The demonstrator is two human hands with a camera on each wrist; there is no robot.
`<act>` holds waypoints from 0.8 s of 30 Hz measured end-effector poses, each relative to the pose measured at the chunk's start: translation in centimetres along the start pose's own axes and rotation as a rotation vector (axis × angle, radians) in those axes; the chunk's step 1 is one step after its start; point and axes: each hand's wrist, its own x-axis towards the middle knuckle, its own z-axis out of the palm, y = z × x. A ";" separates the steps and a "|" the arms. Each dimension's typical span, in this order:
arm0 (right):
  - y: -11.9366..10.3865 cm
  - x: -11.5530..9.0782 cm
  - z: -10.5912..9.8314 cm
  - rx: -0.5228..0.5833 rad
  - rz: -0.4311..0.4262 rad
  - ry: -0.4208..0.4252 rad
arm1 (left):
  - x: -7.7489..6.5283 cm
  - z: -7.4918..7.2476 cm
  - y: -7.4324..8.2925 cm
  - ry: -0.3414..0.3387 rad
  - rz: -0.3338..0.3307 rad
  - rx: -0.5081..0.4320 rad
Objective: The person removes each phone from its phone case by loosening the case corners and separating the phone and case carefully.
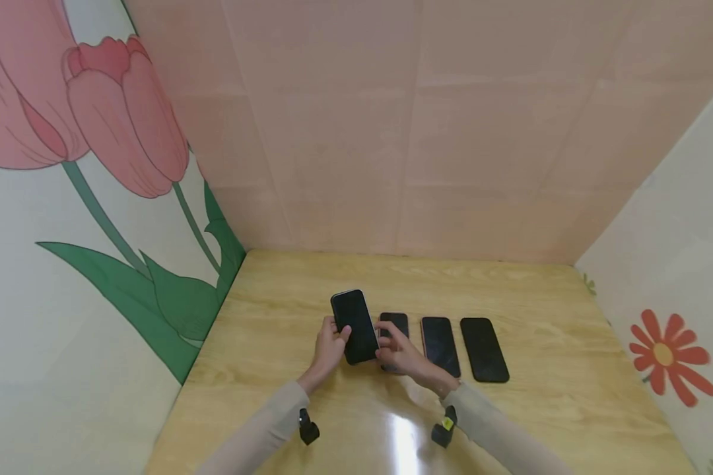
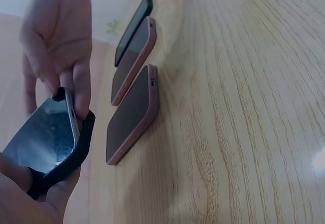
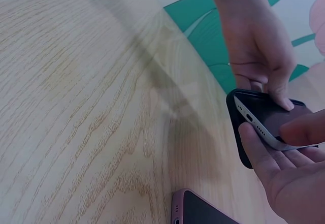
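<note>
A smartphone [image 1: 356, 323] with a dark screen is held above the wooden table, tilted. Its silver edge stands partly out of a black phone case [image 2: 84, 145], with a gap along the bottom end. My left hand [image 1: 329, 348] grips the phone and case at the left side, thumb over the screen's edge. At the lower right corner, my right hand [image 1: 405, 355] pinches the phone [image 3: 261, 112], its thumb over the screen and fingers at the bottom edge. In the right wrist view, the case [image 3: 237, 140] bends away from the phone's bottom end.
Three phones lie screen up in a row on the right: one partly behind my right hand [image 1: 395, 321], a middle phone [image 1: 441, 344] and a black phone [image 1: 484, 349]. The nearer two have pink edges. Walls border the wooden tabletop [image 1: 261, 316] at back and sides.
</note>
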 end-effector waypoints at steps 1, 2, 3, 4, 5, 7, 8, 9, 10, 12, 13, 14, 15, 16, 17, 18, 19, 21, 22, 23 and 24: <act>-0.1 0.0 0.0 -0.004 -0.001 0.000 | 0.1 0.0 0.0 -0.002 0.006 -0.004; -0.2 0.0 -0.1 0.000 0.001 -0.002 | 0.2 0.0 0.0 -0.004 0.005 -0.005; -0.3 0.0 -0.1 0.003 0.004 -0.002 | 0.2 0.0 0.0 -0.009 0.002 -0.004; -0.3 0.0 -0.1 0.007 0.013 -0.005 | 0.3 -0.1 0.0 -0.015 0.000 0.001; -0.3 -0.1 -0.1 0.014 0.025 -0.006 | 0.3 -0.1 -0.1 -0.022 -0.006 0.009; -0.3 -0.3 -0.1 0.030 0.045 -0.006 | 0.2 -0.1 -0.1 -0.036 -0.025 0.023; -0.2 -0.3 -0.1 0.040 0.051 -0.009 | 0.1 -0.1 -0.1 -0.045 -0.030 0.032; -0.1 -0.4 -0.1 0.041 0.056 -0.007 | 0.1 -0.1 -0.2 -0.054 -0.031 0.039; 0.0 -0.5 -0.1 0.045 0.060 -0.005 | 0.0 -0.2 -0.2 -0.062 -0.028 0.046; 0.1 -0.5 -0.1 0.047 0.061 0.006 | -0.1 -0.2 -0.2 -0.071 -0.022 0.052; 0.2 -0.5 0.0 0.046 0.062 0.012 | -0.1 -0.3 -0.2 -0.073 -0.016 0.052; 0.2 -0.4 0.0 0.046 0.063 0.018 | -0.1 -0.3 -0.1 -0.075 -0.011 0.049; 0.2 -0.4 0.1 0.047 0.066 0.026 | -0.1 -0.3 -0.1 -0.076 -0.009 0.041; 0.2 -0.3 0.1 0.052 0.069 0.034 | -0.2 -0.4 0.0 -0.078 -0.008 0.039; 0.2 -0.3 0.2 0.052 0.072 0.042 | -0.2 -0.4 0.0 -0.080 -0.009 0.039; 0.2 -0.3 0.2 0.057 0.065 0.049 | -0.2 -0.5 0.0 -0.085 -0.007 0.039; 0.3 -0.3 0.2 0.054 0.064 0.058 | -0.1 -0.6 -0.1 -0.088 -0.004 0.045; 0.3 -0.3 0.1 0.050 0.059 0.072 | -0.1 -0.8 -0.2 -0.089 -0.006 0.060; 0.3 -0.3 0.0 0.046 0.057 0.073 | 0.0 -1.0 -0.3 -0.087 -0.008 0.073; 0.3 -0.4 -0.1 0.041 0.058 0.077 | 0.0 -1.2 -0.4 -0.085 -0.010 0.078; 0.4 -0.5 -0.3 0.036 0.063 0.079 | 0.0 -1.4 -0.4 -0.083 -0.012 0.081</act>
